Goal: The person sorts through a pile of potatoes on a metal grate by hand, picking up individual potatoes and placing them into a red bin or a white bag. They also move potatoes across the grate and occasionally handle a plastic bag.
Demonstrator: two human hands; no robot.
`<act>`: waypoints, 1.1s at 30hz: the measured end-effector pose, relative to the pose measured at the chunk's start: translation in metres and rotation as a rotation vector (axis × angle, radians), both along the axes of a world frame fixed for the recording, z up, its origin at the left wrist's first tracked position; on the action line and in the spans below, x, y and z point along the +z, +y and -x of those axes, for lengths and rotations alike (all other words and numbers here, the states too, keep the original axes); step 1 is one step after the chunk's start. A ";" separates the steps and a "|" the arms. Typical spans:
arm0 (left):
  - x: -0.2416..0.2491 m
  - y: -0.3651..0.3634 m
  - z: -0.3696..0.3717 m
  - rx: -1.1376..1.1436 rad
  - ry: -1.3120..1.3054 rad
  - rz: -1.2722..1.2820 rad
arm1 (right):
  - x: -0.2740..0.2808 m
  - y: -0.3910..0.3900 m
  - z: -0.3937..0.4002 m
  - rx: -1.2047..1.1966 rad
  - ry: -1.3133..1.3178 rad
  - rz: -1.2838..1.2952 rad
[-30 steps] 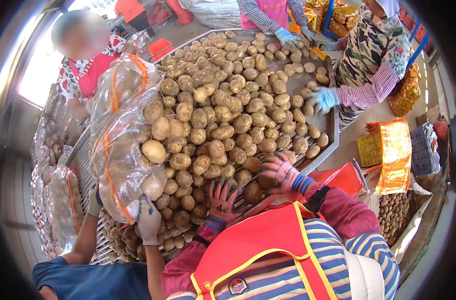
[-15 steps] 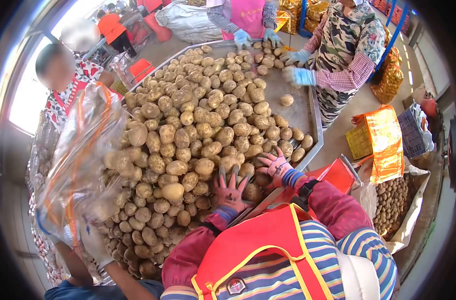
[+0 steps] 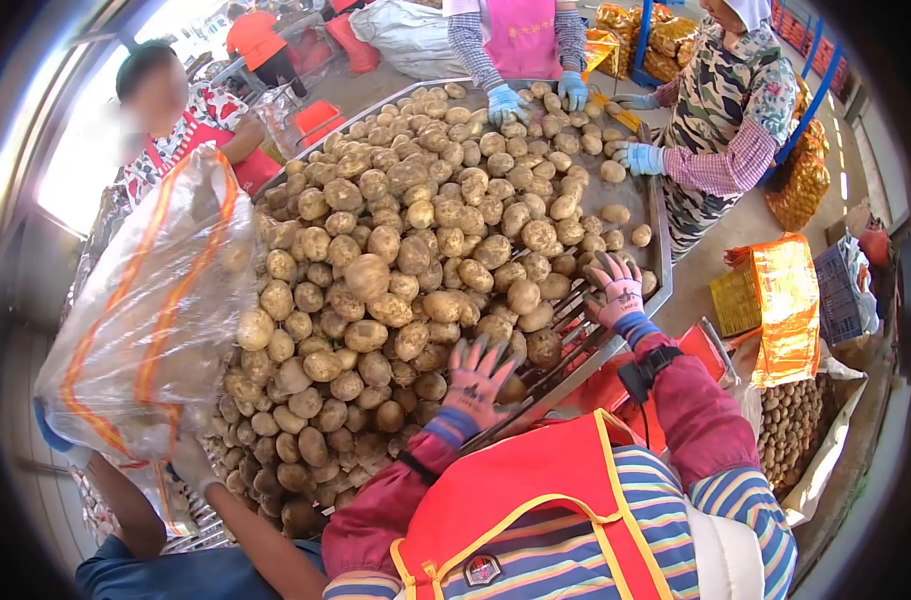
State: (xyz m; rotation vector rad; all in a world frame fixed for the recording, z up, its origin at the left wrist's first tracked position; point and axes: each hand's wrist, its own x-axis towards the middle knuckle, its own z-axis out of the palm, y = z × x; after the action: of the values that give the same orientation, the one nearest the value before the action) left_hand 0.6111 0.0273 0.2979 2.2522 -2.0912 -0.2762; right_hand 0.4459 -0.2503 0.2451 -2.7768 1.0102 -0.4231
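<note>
A large heap of brown potatoes (image 3: 416, 240) covers the metal sorting table (image 3: 662, 235). My left hand (image 3: 479, 382), in a pink glove with dark fingertips, rests against the potatoes at the heap's near edge, fingers spread. To its right, my right hand (image 3: 616, 292), gloved the same way, lies at the near right edge of the heap with fingers apart. Neither hand grips a potato. Dark slats show between the two hands. At the left, a co-worker's gloved hands hold a clear plastic bag with orange stripes (image 3: 161, 310) beside the heap.
Across the table, one co-worker's blue gloves (image 3: 506, 104) touch potatoes, and another co-worker's glove (image 3: 638, 158) is at the right side. Another person (image 3: 156, 100) stands at the far left. Orange sacking (image 3: 788, 300) and a sack of potatoes (image 3: 791, 425) are to the right.
My right hand has moved right and up, away from my left hand, exposing slats. Potatoes have spread toward the right side. The striped bag now hangs fuller in view at the left.
</note>
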 end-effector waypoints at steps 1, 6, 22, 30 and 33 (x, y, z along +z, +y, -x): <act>-0.004 0.017 -0.002 0.002 -0.001 -0.005 | 0.005 0.008 -0.001 0.002 -0.001 -0.005; -0.116 0.111 -0.009 -0.076 -0.392 0.135 | 0.019 0.076 -0.013 0.573 0.086 -0.079; -0.034 0.043 -0.013 -0.283 -0.083 -0.389 | -0.008 0.035 0.004 0.109 0.132 -0.109; 0.059 -0.017 -0.096 0.485 0.192 0.817 | -0.006 0.036 0.007 0.104 0.146 -0.119; 0.053 -0.031 -0.115 0.588 0.369 0.770 | -0.002 0.036 0.003 0.095 0.122 -0.120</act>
State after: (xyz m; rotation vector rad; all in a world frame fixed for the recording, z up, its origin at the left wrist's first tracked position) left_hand 0.7259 -0.0038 0.3509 1.9850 -1.0229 0.1258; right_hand 0.4425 -0.2143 0.2434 -2.7559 0.8913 -0.1759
